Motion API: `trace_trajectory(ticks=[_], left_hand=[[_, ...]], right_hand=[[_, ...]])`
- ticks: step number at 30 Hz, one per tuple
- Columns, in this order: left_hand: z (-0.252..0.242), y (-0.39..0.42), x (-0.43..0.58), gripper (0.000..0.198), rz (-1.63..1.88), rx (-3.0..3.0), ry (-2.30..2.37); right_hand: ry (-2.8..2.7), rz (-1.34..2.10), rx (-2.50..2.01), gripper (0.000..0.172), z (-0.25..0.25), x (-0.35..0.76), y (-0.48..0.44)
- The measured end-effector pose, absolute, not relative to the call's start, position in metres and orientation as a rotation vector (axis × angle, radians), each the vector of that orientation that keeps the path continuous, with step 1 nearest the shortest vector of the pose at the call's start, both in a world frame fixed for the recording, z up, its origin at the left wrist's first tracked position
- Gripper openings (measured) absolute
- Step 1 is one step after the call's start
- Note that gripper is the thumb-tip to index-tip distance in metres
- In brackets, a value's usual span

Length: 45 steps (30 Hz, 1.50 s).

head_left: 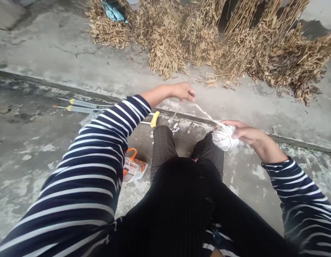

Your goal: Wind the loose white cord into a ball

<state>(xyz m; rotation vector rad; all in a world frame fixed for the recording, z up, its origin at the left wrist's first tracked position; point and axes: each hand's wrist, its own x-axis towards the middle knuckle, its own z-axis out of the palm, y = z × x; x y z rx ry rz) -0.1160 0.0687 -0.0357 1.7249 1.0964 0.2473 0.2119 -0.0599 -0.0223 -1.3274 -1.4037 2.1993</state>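
A ball of white yarn (225,138), thickly wound, sits in my right hand (247,134), whose fingers curl round its top and side above my right knee. From the ball a white strand (204,113) runs up and to the left. My left hand (183,92) pinches the strand near its far end, with the fingers closed and slightly smeared by motion. The strand looks fairly taut between the two hands. Loose white bits (175,127) of what looks like the same strand lie on the ground beyond my left knee.
Dried leafy stalks (171,46) lie in a heap along the far side, with a blue cloth (113,12) on them. Crutches with a yellow grip (154,119) lie at left, partly behind my sleeve. A clear bag with orange handles (134,170) stands beside my left leg. A low concrete ledge (101,93) crosses ahead.
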Motion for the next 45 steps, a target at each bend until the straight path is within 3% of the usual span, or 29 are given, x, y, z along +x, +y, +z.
trace_trajectory(ticks=[5, 12, 17, 23, 28, 33, 35, 41, 45], left_hand=[[-0.073, -0.008, -0.063, 0.046, 0.544, 1.418, 0.596], [-0.077, -0.057, -0.033, 0.034, 0.628, 1.344, 0.667], [-0.061, -0.046, -0.046, 0.015, 0.504, 1.608, 0.77], [-0.038, -0.019, -0.072, 0.018, 0.396, 1.586, 0.592], [-0.052, -0.01, -0.073, 0.022, 0.245, 1.379, 0.494], [-0.056, -0.002, -0.065, 0.019, 0.007, 1.394, 0.574], [-0.051, 0.004, -0.065, 0.023, -0.068, 1.436, 0.584], [-0.06, 0.012, -0.073, 0.021, -0.159, 1.433, 0.605], [-0.067, -0.001, -0.083, 0.027, 0.226, 1.341, 0.633]], right_hand=[[-1.166, 2.228, -1.269, 0.06, -0.037, 0.218, -0.061], [-1.119, 2.237, -1.273, 0.056, -0.054, 0.224, -0.06], [-1.122, 2.304, -1.251, 0.057, -0.055, 0.224, -0.065], [-1.152, 2.345, -1.153, 0.059, -0.056, 0.217, -0.067], [-1.296, 2.37, -1.049, 0.071, -0.056, 0.212, -0.066], [-1.351, 2.32, -0.972, 0.063, -0.047, 0.2, -0.072], [-1.376, 2.3, -0.933, 0.067, -0.042, 0.195, -0.075], [-1.362, 2.329, -0.821, 0.103, -0.025, 0.192, -0.083], [-1.252, 2.286, -0.906, 0.099, -0.027, 0.193, -0.085]])
